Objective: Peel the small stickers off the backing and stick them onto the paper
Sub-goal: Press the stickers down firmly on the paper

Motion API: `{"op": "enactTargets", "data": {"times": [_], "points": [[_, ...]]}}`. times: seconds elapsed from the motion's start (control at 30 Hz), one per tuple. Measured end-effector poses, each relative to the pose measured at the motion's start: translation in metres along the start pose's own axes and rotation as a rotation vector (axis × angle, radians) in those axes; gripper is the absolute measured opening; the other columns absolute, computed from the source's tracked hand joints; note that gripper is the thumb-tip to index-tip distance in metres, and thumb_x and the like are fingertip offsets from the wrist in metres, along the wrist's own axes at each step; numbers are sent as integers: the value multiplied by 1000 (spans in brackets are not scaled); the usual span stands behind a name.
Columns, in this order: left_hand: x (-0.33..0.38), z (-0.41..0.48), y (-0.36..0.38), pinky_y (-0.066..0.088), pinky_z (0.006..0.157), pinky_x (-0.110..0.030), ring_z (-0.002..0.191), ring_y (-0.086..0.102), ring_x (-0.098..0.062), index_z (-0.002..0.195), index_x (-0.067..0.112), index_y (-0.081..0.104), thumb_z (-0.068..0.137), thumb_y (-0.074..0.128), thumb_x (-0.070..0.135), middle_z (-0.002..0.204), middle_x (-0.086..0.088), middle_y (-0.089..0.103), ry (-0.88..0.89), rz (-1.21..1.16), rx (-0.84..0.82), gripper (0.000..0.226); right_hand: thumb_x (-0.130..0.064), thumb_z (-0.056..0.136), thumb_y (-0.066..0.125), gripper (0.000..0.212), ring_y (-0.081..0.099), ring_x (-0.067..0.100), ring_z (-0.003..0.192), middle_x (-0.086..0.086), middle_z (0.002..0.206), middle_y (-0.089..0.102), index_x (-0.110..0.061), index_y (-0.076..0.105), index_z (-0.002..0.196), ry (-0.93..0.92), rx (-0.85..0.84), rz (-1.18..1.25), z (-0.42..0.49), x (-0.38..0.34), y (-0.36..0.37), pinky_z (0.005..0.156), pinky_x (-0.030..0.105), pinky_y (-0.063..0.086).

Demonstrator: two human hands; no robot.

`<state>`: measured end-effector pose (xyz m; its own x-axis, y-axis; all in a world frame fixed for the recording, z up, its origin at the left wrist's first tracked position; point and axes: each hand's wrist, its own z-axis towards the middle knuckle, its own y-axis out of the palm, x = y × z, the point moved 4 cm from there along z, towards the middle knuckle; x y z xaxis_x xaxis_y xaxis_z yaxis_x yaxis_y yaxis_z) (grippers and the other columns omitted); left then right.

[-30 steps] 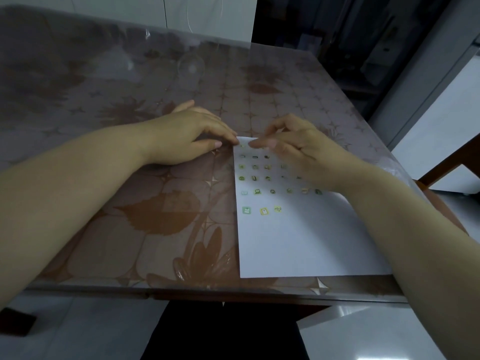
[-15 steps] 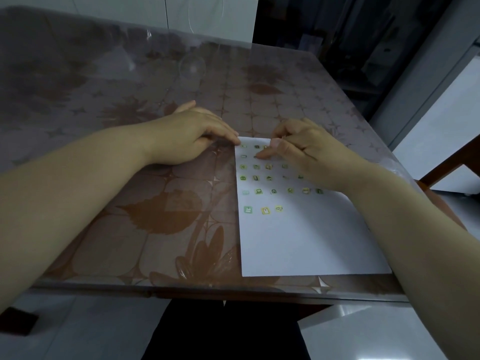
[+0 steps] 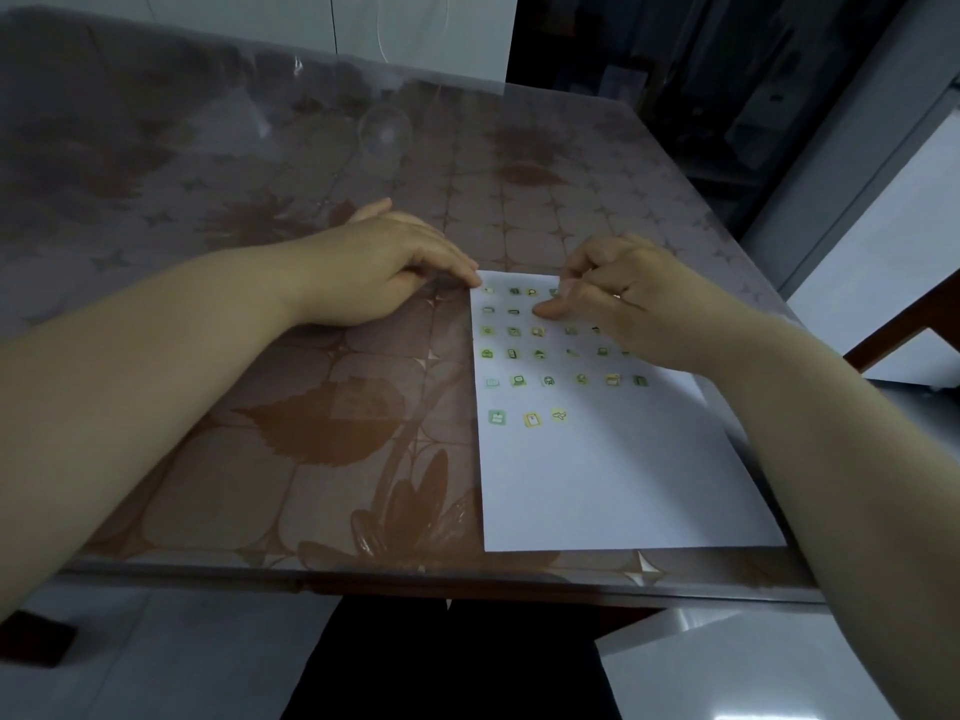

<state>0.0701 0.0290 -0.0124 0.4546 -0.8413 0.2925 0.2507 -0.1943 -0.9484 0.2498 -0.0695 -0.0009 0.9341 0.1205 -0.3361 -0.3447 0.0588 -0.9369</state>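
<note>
A white paper point(image 3: 597, 485) lies on the table at the right, near the front edge. Several small green and yellow stickers point(image 3: 530, 419) sit in rows on its far half. My left hand point(image 3: 384, 267) lies flat on the table, and its straight fingertips touch the paper's far left corner. My right hand point(image 3: 623, 298) is over the far rows, its fingers curled in. Its thumb tip presses down on the paper in the second row. I see no sticker between the fingers. No backing sheet is in view.
The table point(image 3: 260, 407) has a glossy brown leaf-patterned cover; its front edge runs just below the paper. A clear round glass object point(image 3: 384, 132) stands at the back. A wooden chair part point(image 3: 898, 330) shows at the right.
My right hand has drawn back to the right, curling its fingers in; the thumb now presses the paper. The left hand has stayed at the corner.
</note>
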Motion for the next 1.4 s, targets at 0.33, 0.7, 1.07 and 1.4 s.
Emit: {"op": "enactTargets", "data": {"times": [0.33,0.7,1.07,1.4], "points": [[0,0,0,-1,116,-40,132,31,-7,121,37,55,91,40,4,133,18,49,-5,7,16,47,-29,90,43,31,50,12,85,0,94,57,-29,74,88,95,91,112,-6,11,-16,81,28,41],[-9,4,4,6,114,-43,133,34,-15,125,30,56,92,42,18,137,5,51,-6,69,32,38,-31,86,45,31,49,14,76,2,92,55,-25,75,90,143,113,159,-9,13,-25,72,27,40],[-6,5,3,6,111,-32,132,35,-13,124,26,57,92,42,12,135,4,52,27,66,52,38,-36,87,51,26,53,11,88,-7,97,58,-25,74,88,207,15,111,-11,20,-21,80,24,41],[-10,7,6,8,110,-31,131,36,-14,124,26,58,92,43,14,135,4,53,35,78,40,37,-35,85,52,24,55,21,87,0,93,62,-33,73,73,231,-27,112,-17,22,-29,81,31,44]]}}
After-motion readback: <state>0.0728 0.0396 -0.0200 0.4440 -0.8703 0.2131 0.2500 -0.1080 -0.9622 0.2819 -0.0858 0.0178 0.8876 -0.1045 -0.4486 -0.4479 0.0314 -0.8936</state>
